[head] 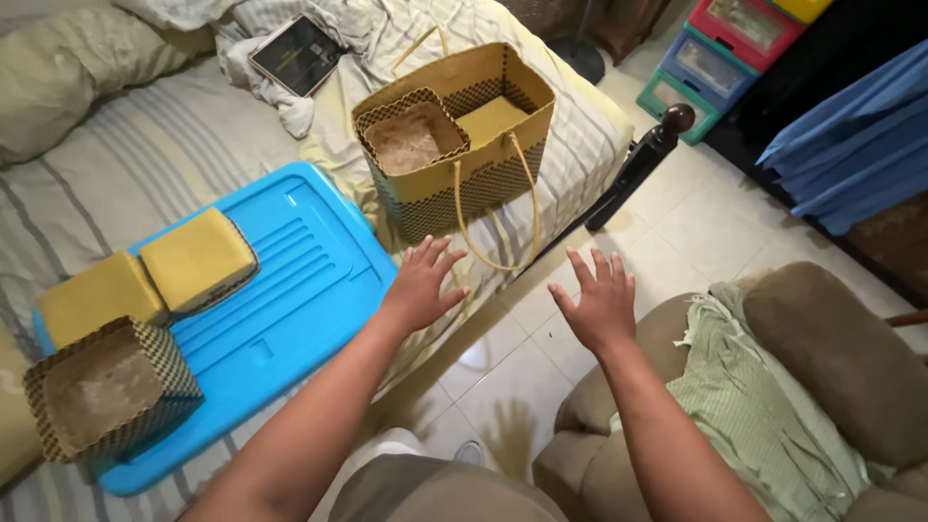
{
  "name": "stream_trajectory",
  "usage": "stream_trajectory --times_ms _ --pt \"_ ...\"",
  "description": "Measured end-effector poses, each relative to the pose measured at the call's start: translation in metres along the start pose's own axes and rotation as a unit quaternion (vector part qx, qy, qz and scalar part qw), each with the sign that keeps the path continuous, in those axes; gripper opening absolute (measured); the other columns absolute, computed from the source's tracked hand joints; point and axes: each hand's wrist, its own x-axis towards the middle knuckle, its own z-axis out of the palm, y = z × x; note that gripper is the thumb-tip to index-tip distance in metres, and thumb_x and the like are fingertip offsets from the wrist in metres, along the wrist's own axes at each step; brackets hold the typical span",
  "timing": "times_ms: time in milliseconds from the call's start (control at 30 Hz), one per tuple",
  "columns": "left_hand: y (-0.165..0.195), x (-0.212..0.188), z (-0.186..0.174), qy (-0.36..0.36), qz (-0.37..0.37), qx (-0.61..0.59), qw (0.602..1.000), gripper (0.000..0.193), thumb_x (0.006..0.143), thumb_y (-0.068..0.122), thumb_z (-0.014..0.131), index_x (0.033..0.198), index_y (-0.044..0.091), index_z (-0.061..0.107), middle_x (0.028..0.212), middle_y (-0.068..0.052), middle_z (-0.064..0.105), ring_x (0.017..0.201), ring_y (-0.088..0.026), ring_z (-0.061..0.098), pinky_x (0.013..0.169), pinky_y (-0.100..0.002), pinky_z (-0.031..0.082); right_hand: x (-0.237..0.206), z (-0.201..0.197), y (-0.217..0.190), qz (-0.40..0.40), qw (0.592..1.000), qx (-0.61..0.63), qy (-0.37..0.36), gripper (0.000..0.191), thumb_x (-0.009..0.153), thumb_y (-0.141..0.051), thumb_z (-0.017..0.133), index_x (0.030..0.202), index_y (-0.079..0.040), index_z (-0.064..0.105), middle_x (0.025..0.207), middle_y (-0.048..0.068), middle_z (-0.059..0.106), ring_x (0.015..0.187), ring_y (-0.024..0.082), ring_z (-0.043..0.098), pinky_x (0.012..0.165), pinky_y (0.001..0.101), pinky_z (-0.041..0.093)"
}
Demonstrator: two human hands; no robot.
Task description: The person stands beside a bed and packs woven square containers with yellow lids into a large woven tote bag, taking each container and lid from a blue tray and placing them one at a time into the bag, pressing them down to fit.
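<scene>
You are reaching both hands toward the big woven bag [464, 145] on the bed [126, 164]. Your left hand [422, 285] and right hand [599, 302] are spread wide, holding nothing. One small basket [413, 135] is sitting inside already. Three more [198, 259] are waiting on the blue lid [300, 280].

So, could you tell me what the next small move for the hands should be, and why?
Probably reach both forward to the large woven bag. The left hand and right hand are open, empty and spread just short of it, and it stands upright at the bed's edge with a small woven basket inside.
</scene>
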Motion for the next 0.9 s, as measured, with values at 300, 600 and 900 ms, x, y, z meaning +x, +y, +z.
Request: stream_trajectory --times_ms 300,600,900 --pt "-0.036 0.081 -0.007 0.068 -0.013 -0.048 0.996 0.064 0.086 0.033 0.075 0.144 0.018 0.051 0.155 -0.017 0.042 0.148 -0.043 0.032 0.120 -0.060 0.026 0.104 0.031 -0.006 -0.055 0.998 0.017 0.004 0.068 0.091 -0.054 0.064 0.150 -0.024 0.050 0.154 0.016 0.045 0.143 0.041 0.035 0.113 0.0621 0.030" --pt "-0.086 0.189 -0.038 0.117 -0.017 -0.097 0.988 0.061 0.085 0.024 0.075 0.141 0.012 0.053 0.141 -0.019 0.053 0.133 -0.042 0.049 0.113 -0.050 0.039 0.238 0.051 -0.040 -0.115 0.992 0.048 -0.006 0.067 0.091 -0.046 0.065 0.150 -0.020 0.048 0.150 0.017 0.048 0.143 0.038 0.037 0.114 0.0550 0.031" --pt "-0.148 0.236 -0.042 0.242 -0.180 -0.005 0.953 0.056 0.079 0.023 0.077 0.132 0.011 0.061 0.120 -0.018 0.060 0.112 -0.040 0.056 0.097 -0.049 0.048 0.348 0.075 -0.067 -0.137 0.972 0.189 -0.032 0.060 0.090 -0.029 0.073 0.143 -0.011 0.053 0.138 0.019 0.057 0.132 0.038 0.051 0.111 0.0456 0.041"
